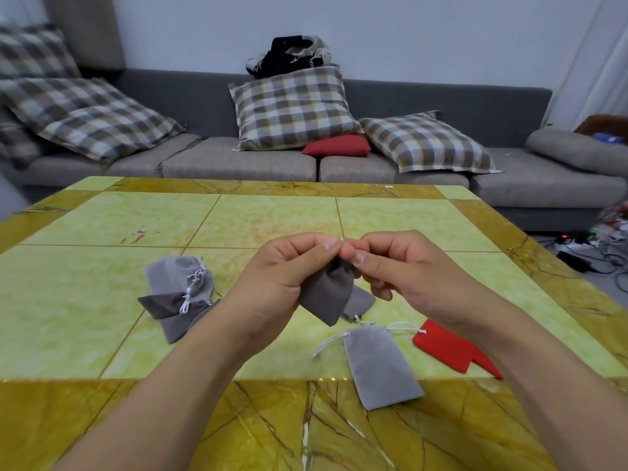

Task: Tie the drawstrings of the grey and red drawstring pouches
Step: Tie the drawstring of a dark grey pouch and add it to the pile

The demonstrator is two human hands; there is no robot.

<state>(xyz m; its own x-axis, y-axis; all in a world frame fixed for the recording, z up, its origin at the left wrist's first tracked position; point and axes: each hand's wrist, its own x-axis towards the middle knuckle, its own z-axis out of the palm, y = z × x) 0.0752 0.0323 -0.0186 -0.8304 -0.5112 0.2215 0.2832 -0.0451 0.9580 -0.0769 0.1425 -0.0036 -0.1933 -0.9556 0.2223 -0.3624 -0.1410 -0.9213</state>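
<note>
A dark grey pouch (326,294) hangs above the table between my hands. My left hand (289,266) and my right hand (390,263) both pinch its drawstring at the gathered mouth, fingertips almost touching. A light grey pouch (382,365) lies flat below them with its white strings loose. Another grey pouch (362,302) lies partly hidden behind the held one. A red pouch (445,346) lies to the right, partly under my right forearm. To the left sits a pile of grey pouches (180,294) with knotted white strings.
The yellow-green marble table (238,215) has a brown border. Behind it stands a grey sofa (238,161) with checked cushions and a red cushion (338,145). Cables and a power strip (577,246) lie on the floor at the right.
</note>
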